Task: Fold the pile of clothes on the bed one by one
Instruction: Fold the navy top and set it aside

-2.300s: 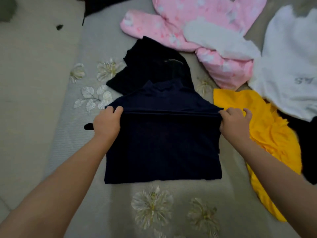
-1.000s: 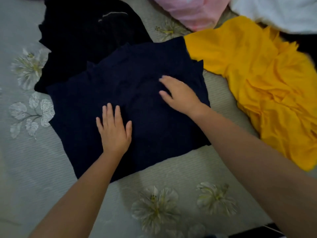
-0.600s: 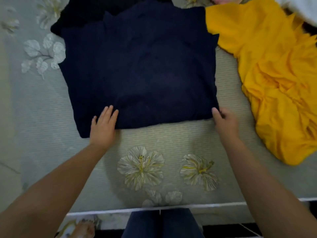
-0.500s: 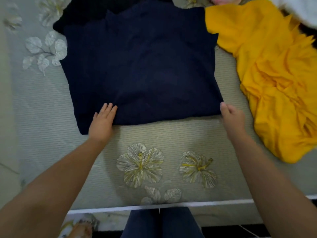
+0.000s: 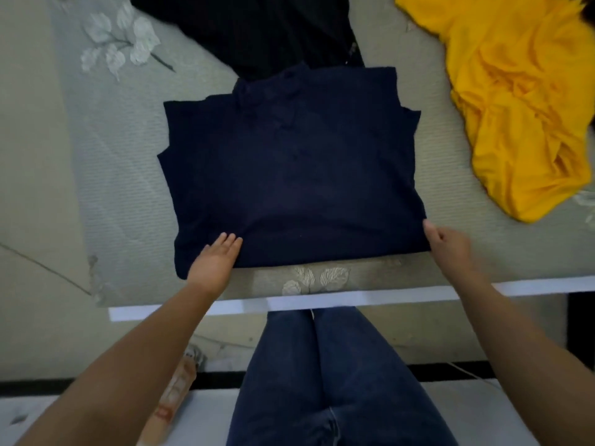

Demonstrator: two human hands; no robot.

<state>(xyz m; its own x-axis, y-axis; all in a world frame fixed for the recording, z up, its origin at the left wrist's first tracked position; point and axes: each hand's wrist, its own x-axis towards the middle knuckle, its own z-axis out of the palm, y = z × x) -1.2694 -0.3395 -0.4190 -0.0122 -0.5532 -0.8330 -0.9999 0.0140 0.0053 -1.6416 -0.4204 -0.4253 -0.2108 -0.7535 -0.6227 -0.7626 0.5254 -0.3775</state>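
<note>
In the head view, a folded navy garment is seen lying flat on the bed, its near edge close to the bed's front border. The bedcover is pale grey-green and is printed with white leaves and flowers.

The left hand is laid flat on the garment's near left corner, with the fingers straight and together, pressing on the cloth. The right hand is placed at the garment's near right corner; its thumb is raised along the cloth's edge and the other fingers are curled at or under the hem. Whether the cloth is actually pinched there cannot be told.

A black garment is spread just beyond the navy one, and its near edge is overlapped by the navy collar. A crumpled yellow garment is heaped to the right, apart from the navy one, with bare bedcover between them.

Below the bed's white edge, the person's legs in blue jeans are visible, standing against the bed. A blurred pale and reddish object is seen on the floor beside the left forearm; it cannot be identified.
</note>
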